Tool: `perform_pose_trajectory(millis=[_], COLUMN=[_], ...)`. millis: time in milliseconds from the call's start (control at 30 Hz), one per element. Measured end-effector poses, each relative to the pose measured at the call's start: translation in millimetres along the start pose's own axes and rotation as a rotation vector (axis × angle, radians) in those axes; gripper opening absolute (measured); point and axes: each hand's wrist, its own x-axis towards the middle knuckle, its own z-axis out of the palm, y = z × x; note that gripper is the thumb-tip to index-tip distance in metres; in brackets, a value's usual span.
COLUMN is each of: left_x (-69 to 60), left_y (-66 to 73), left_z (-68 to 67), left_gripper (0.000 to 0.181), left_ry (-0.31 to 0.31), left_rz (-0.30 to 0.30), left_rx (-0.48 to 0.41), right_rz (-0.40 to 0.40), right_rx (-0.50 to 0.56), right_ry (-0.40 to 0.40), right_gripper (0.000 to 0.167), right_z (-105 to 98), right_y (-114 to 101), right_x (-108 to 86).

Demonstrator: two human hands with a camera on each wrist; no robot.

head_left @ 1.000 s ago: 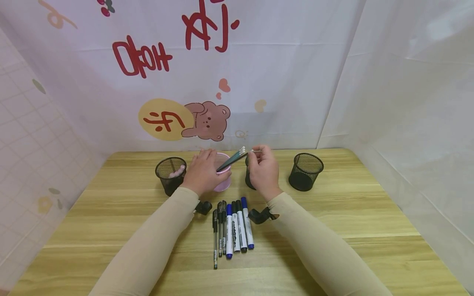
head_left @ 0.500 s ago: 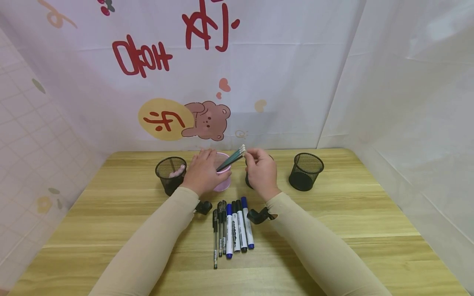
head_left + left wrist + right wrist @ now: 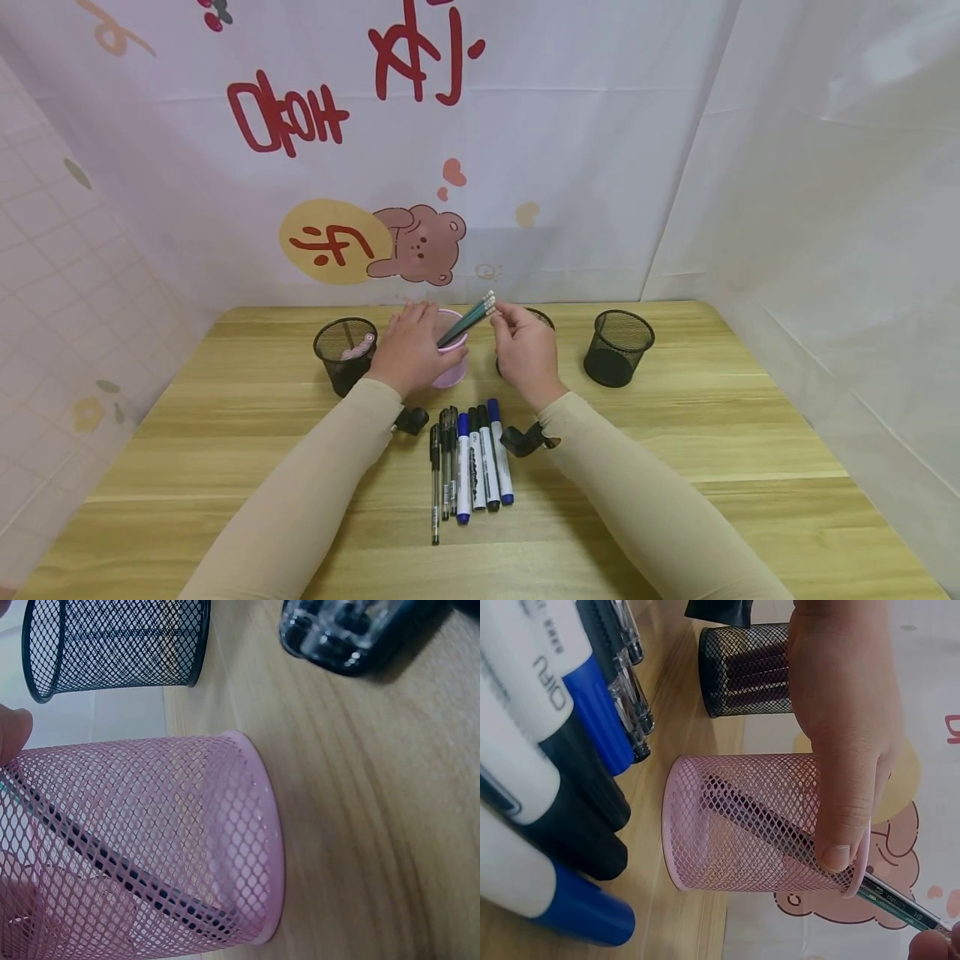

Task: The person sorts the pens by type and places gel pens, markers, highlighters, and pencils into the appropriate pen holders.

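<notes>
A pink mesh pen holder point(image 3: 450, 377) stands on the table, and my left hand point(image 3: 408, 354) grips it with the thumb across its front by the rim. Several dark green pencils point(image 3: 465, 326) with white ends lean out of it to the right. My right hand point(image 3: 529, 350) pinches the white-ended top of a pencil point(image 3: 891, 902) with thumb and fingertips. Through the mesh, the lower ends of the pencils show resting at the holder's base in the left wrist view. The exact number held by the right fingers is hidden.
A black mesh holder point(image 3: 347, 375) with pinkish rolled-looking items stands left. Another black holder point(image 3: 542, 316) is partly behind my right hand, and a third point(image 3: 618, 360) stands right. In front lie several black gel pens point(image 3: 436, 479) and blue and black markers point(image 3: 477, 467).
My right hand has moved slightly left, bringing the pinched pencil from apart on the right to beside the other pencils. The left hand stays on the pink holder.
</notes>
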Motion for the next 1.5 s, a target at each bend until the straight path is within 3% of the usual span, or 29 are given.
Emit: perform_pose_trajectory(millis=[233, 367, 567, 700, 967, 1067, 1300, 1500], left_x=[-0.1, -0.1, 0.4, 0.5, -0.6, -1.2, -0.5, -0.3], left_y=[-0.2, 0.1, -0.5, -1.1, -0.1, -0.1, -0.4, -0.8], left_z=[0.4, 0.4, 1.3, 1.4, 0.7, 0.4, 1.0, 1.3], left_gripper=[0.094, 0.094, 0.095, 0.097, 0.099, 0.099, 0.097, 0.096], left_ry=[0.003, 0.003, 0.007, -0.005, -0.012, -0.01, -0.005, -0.007], left_rz=[0.003, 0.004, 0.001, -0.002, -0.006, -0.004, -0.002, -0.005], left_rx=[-0.005, -0.013, -0.015, -0.002, -0.002, 0.0, -0.007, -0.007], right_rz=[-0.028, -0.076, -0.25, -0.333, -0.18, -0.163, -0.161, -0.147], right_rx=[0.032, 0.035, -0.061, -0.182, -0.422, -0.5, -0.59, -0.636], right_ry=[-0.031, -0.023, -0.024, -0.086, -0.427, -0.518, -0.628, -0.666], right_gripper=[0.033, 0.027, 0.021, 0.031, 0.081, 0.094, 0.108, 0.112], right_z=[-5, -12, -26, -35, -44, -43, -41, -40], right_y=[5, 11, 25, 32, 44, 48, 52, 54], right_x=[-0.6, 1.2, 8.9, 16.5, 29.2, 33.7, 39.9, 43.3])
